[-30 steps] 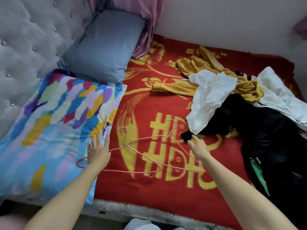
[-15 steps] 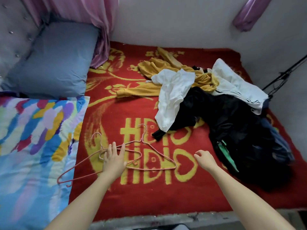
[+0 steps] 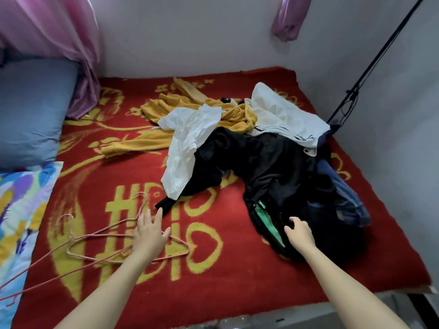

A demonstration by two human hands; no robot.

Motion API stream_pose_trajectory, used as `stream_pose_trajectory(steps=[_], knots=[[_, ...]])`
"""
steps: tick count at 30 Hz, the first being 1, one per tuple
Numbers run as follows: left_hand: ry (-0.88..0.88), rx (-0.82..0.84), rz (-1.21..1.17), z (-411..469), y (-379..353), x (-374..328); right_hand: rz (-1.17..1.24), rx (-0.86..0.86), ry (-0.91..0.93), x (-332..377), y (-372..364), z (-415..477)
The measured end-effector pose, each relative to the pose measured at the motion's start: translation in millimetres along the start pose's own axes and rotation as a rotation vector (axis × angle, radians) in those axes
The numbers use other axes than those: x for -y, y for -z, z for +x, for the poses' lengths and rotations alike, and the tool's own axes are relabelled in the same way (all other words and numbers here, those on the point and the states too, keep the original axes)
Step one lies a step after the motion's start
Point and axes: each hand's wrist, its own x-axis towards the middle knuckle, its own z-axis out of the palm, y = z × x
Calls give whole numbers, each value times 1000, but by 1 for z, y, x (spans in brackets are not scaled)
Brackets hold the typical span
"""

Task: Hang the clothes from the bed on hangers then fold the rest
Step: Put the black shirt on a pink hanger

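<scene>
Two hands, two pink wire hangers and five garments show on the bed. The clothes lie in one heap on the far right of the red blanket (image 3: 213, 281): a yellow top (image 3: 147, 143), a white shirt (image 3: 187, 143), a striped white piece (image 3: 280, 115), a black garment (image 3: 273, 167) and something blue (image 3: 344, 193). Two pillows sit at the left, one blue (image 3: 31, 115) and one patterned (image 3: 16, 210).

Half a second ago the right hand (image 3: 299, 236) hung over bare blanket. Now it sits on the near edge of the black garment, beside a green strip (image 3: 268, 217). Its fingers are curled, but whether the grip has caught cloth cannot be told. The left hand (image 3: 148, 236) has slid right along the hangers and lies flat on them, fingers straight and spread, gripping nothing.

The hangers lie flat and overlapping on the near left of the blanket. The far hanger (image 3: 179, 242) and the near hanger (image 3: 72, 231) both point their hooks toward the far wall. Their long axes run across the bed, tilted from near left to far right, and the near one's end reaches over the patterned pillow.
</scene>
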Motion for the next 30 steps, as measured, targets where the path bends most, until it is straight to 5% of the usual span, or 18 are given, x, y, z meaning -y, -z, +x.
stream_pose_trajectory(steps=[12,25,30], knots=[[-44,103,-32,1,-26,-94,62,120,-81,-73,-25,45],[117,132,-114,25,-69,-85,-77,138,-191,-90,-65,127],[137,209,-115,23,-97,-74,-300,120,-173,-94,-91,147]])
